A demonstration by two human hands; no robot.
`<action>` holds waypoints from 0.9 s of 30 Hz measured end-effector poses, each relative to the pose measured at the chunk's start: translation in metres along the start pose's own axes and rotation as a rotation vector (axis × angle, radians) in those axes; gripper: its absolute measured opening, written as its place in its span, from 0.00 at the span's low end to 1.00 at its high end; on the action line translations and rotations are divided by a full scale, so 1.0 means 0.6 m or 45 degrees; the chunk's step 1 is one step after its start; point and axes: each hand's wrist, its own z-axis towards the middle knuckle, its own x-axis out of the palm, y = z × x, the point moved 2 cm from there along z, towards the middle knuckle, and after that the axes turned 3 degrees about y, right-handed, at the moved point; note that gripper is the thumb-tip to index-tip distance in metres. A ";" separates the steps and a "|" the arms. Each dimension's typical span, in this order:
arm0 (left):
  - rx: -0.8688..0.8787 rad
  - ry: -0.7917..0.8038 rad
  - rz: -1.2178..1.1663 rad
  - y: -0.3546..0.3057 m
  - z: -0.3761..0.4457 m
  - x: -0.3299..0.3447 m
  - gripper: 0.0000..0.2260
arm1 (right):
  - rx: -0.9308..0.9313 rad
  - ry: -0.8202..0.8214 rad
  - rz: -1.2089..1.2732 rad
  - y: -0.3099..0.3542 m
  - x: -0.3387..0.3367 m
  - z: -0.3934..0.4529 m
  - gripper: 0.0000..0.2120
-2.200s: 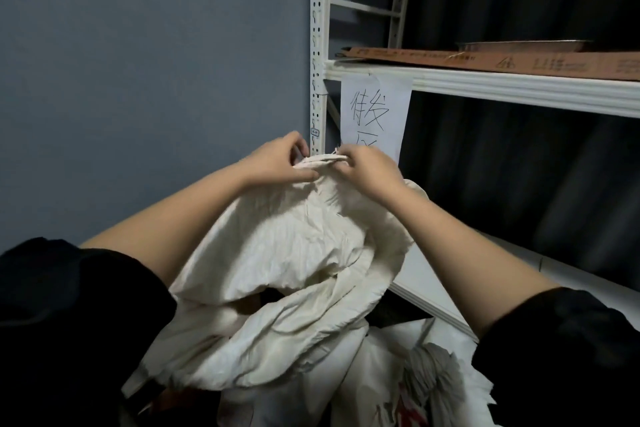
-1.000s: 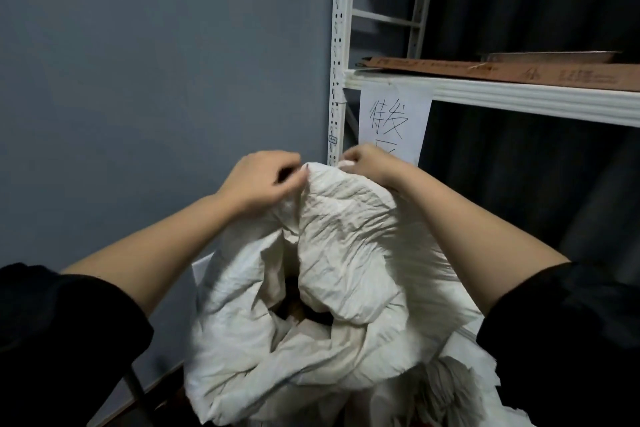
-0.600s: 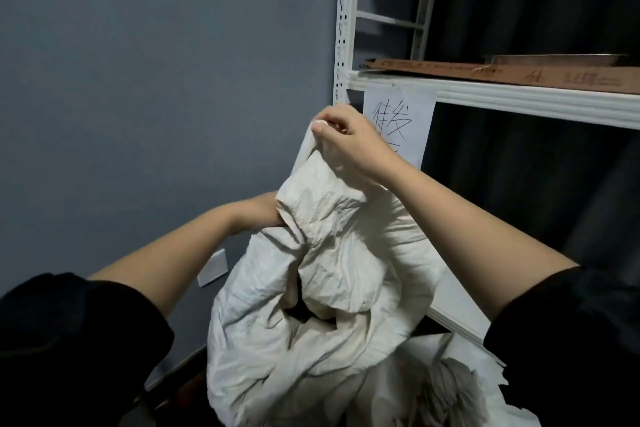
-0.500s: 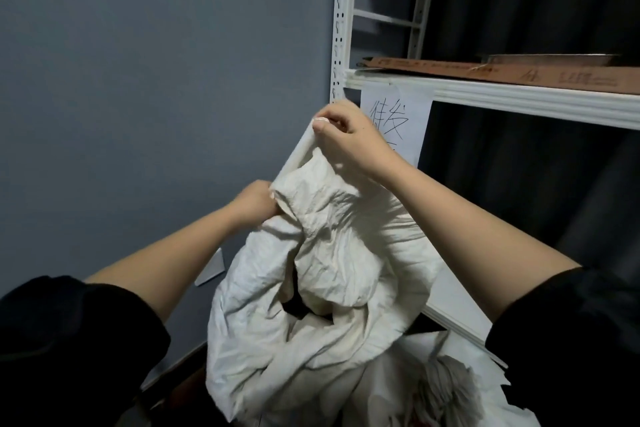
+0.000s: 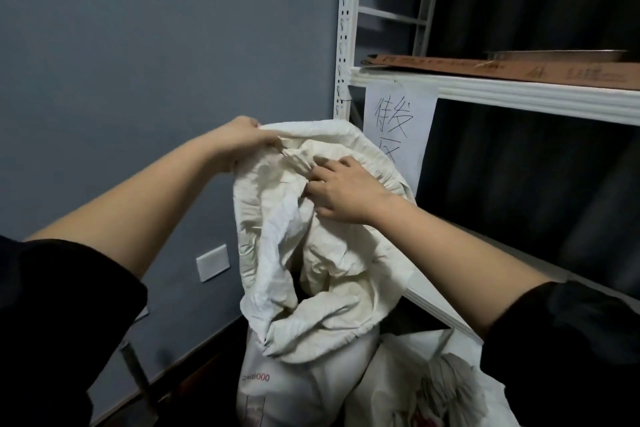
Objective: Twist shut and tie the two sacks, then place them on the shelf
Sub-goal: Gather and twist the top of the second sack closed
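Observation:
A large crumpled white sack stands upright in front of me, its mouth loose and gaping. My left hand pinches the far left rim of the mouth and holds it up. My right hand grips a bunched fold of the sack's cloth just below the rim, on the near right side. A second white sack with a gathered top sits low at the right, beside the first. The white metal shelf stands right behind the sacks.
A grey wall with a white socket plate lies to the left. A paper sign hangs from the shelf's upper board, which carries flat brown cardboard. The lower shelf board runs behind my right arm.
My right hand has come down from the raised rim to a fold lower in the mouth. My left hand has moved up and taken the far rim, spreading the mouth.

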 end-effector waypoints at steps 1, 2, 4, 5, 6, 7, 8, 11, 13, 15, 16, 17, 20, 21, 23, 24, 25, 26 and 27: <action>0.016 0.060 -0.007 -0.011 -0.004 -0.007 0.12 | 0.009 0.060 -0.003 -0.003 0.004 -0.002 0.19; 0.053 0.094 -0.021 -0.024 -0.007 -0.011 0.11 | 0.023 0.106 -0.009 -0.005 0.004 -0.004 0.19; 0.188 0.054 0.014 -0.047 -0.015 -0.018 0.07 | 0.046 0.135 0.011 -0.007 0.001 -0.004 0.18; 0.328 -0.072 0.205 -0.056 -0.018 -0.020 0.07 | 0.051 0.129 0.051 -0.009 0.001 -0.002 0.17; 0.463 -0.261 0.544 -0.063 -0.021 -0.020 0.05 | 0.056 0.104 0.124 -0.012 -0.001 -0.001 0.17; 0.577 -0.476 0.905 -0.069 -0.030 -0.019 0.03 | 0.066 0.053 0.232 -0.012 -0.007 -0.002 0.16; 0.643 -0.615 1.130 -0.071 -0.033 -0.014 0.06 | 0.077 -0.057 0.349 -0.011 -0.016 -0.004 0.17; 0.518 -0.588 1.159 -0.060 -0.016 0.001 0.06 | 0.175 -0.693 0.368 -0.010 -0.052 -0.011 0.13; 0.401 -0.401 0.871 -0.059 -0.007 0.007 0.08 | 0.355 -0.920 0.207 -0.009 -0.070 -0.008 0.13; 0.411 -0.138 0.461 -0.061 -0.004 0.017 0.12 | 0.546 -0.784 0.228 -0.019 -0.079 0.002 0.25; 0.440 -0.022 0.259 -0.061 -0.009 0.024 0.12 | 0.600 -0.637 0.261 -0.026 -0.079 0.005 0.28; 0.468 0.079 0.102 -0.060 -0.017 0.029 0.10 | 0.618 -0.493 0.278 -0.032 -0.075 0.009 0.25; 0.462 0.277 -0.135 -0.026 -0.032 0.038 0.13 | 0.648 -0.464 0.415 -0.052 -0.071 0.002 0.07; 0.408 0.341 -0.100 -0.005 -0.033 0.040 0.19 | 0.710 -0.502 0.511 -0.061 -0.073 -0.002 0.07; 0.230 0.546 0.076 0.043 -0.040 0.051 0.31 | 0.831 -0.513 0.666 -0.079 -0.077 -0.007 0.10; 0.140 0.659 0.135 0.064 -0.048 0.060 0.33 | 0.874 -0.500 0.718 -0.086 -0.079 -0.008 0.12; 0.074 0.745 0.164 0.084 -0.052 0.069 0.33 | 0.899 -0.487 0.755 -0.092 -0.080 -0.007 0.13; 0.038 0.791 0.161 0.096 -0.055 0.077 0.33 | 0.908 -0.489 0.781 -0.095 -0.082 -0.007 0.13; 0.035 0.803 0.142 0.104 -0.054 0.083 0.31 | 0.904 -0.502 0.804 -0.096 -0.084 -0.007 0.14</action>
